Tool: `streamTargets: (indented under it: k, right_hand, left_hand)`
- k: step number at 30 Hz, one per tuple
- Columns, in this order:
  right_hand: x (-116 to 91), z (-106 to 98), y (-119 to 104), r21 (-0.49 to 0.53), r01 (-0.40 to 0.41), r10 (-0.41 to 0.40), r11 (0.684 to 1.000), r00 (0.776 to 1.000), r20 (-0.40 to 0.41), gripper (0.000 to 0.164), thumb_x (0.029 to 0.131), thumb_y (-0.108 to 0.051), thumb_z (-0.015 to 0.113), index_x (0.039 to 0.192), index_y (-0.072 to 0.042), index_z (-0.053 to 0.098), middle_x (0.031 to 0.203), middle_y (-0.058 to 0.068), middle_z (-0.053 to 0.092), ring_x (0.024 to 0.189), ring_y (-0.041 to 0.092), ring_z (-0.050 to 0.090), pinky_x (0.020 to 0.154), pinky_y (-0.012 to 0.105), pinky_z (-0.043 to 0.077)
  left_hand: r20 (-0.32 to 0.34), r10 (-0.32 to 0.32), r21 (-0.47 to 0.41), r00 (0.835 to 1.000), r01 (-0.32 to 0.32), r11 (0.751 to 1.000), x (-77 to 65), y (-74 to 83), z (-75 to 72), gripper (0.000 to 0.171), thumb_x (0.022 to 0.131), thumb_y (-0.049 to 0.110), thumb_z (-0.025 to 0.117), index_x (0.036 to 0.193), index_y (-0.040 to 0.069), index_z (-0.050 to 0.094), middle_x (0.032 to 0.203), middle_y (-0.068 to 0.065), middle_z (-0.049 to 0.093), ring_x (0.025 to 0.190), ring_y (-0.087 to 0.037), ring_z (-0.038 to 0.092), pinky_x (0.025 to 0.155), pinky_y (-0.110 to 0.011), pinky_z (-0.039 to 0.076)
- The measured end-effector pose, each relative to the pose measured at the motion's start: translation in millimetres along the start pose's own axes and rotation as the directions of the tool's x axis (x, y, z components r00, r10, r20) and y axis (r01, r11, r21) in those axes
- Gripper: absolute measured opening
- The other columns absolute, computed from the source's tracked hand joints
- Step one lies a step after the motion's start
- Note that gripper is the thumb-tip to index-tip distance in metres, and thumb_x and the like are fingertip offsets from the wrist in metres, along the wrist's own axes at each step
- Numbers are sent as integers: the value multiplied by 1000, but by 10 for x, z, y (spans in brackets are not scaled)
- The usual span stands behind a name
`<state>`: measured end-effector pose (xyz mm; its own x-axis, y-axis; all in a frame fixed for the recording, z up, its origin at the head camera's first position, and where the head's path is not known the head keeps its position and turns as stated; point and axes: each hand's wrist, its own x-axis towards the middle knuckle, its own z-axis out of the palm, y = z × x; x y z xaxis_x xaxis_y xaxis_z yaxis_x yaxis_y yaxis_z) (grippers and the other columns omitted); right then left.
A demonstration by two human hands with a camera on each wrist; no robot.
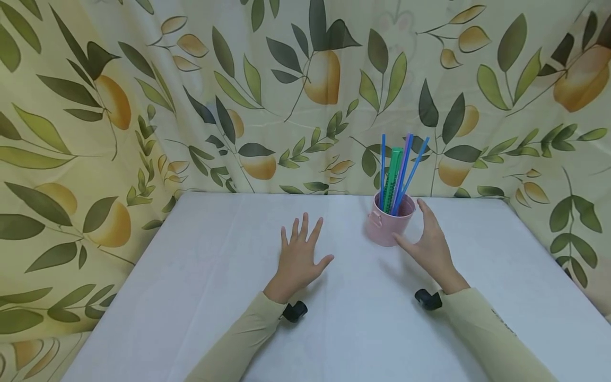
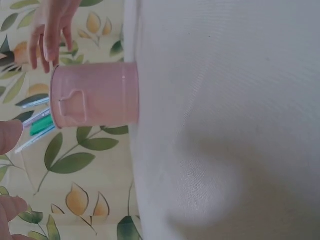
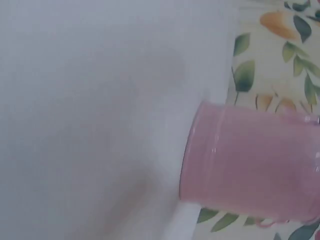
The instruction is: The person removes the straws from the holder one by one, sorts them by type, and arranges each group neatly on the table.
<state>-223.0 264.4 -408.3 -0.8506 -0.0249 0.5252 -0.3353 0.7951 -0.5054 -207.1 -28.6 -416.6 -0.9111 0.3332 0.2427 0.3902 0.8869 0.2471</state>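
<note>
A pink metal bucket-shaped cup with small side handles stands upright toward the back right of the table. Out of it rise thin blue sticks, a purple stick and a flat green piece with dark lettering. My right hand is beside the cup's right side, thumb and fingers spread apart, thumb tip close to the cup's wall. To the left, my left hand is over the table with its fingers spread, holding nothing. The right wrist view shows the pink cup close up, no fingers visible.
A white cloth covers the table. Behind it and on the left hangs a curtain printed with leaves and orange fruit, close to the table's back edge. A small black wrist camera sits at the left cuff, another wrist camera at the right.
</note>
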Motion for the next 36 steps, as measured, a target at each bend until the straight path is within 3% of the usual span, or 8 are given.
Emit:
streamTargets:
  k: [3, 9, 19, 28, 36]
  right_hand:
    - [86, -49, 107, 86, -77, 72, 993, 996, 52, 95, 77, -15, 77, 149, -1, 15, 149, 28, 28, 134, 48, 30, 102, 64, 31]
    - [219, -112, 270, 190, -167, 141, 967, 979, 146, 90, 84, -18, 72, 149, -1, 12, 150, 27, 28, 137, 44, 29, 106, 57, 29]
    - [290, -104, 258, 269, -313, 249, 911, 937, 246, 87, 86, -30, 68, 149, 0, 15, 151, 25, 28, 137, 43, 29, 107, 56, 30]
    - [345, -55, 248, 251, -327, 261, 911, 929, 262, 91, 84, -32, 70, 149, 0, 14, 151, 26, 24, 137, 44, 28, 107, 56, 30]
    - [388, -38, 281, 281, -318, 236, 905, 928, 290, 86, 84, -29, 71, 147, 0, 21, 150, 25, 29, 135, 44, 31, 105, 55, 33]
  left_hand:
    - [-5, 0, 13, 1000, 0, 1000, 1, -15, 6, 81, 89, 56, 51, 152, 23, 14, 157, -16, 13, 144, -39, 16, 112, -64, 11]
    - [-8, -7, -1, 1000, 7, 1000, 2, -24, 13, 81, 89, 54, 53, 152, 22, 14, 158, -16, 12, 144, -40, 16, 112, -64, 11]
    - [8, -19, -7, 1000, 19, 1000, -17, -35, 4, 79, 89, 54, 51, 152, 22, 15, 158, -16, 12, 144, -39, 15, 112, -64, 11]
    - [10, -23, -1, 1000, 23, 1000, -22, -56, 22, 79, 90, 56, 49, 152, 22, 15, 158, -16, 12, 144, -39, 15, 112, -64, 12]
    - [5, -31, -24, 1000, 31, 999, -19, -72, 45, 78, 89, 53, 53, 151, 21, 17, 158, -16, 13, 144, -40, 15, 112, -65, 11]
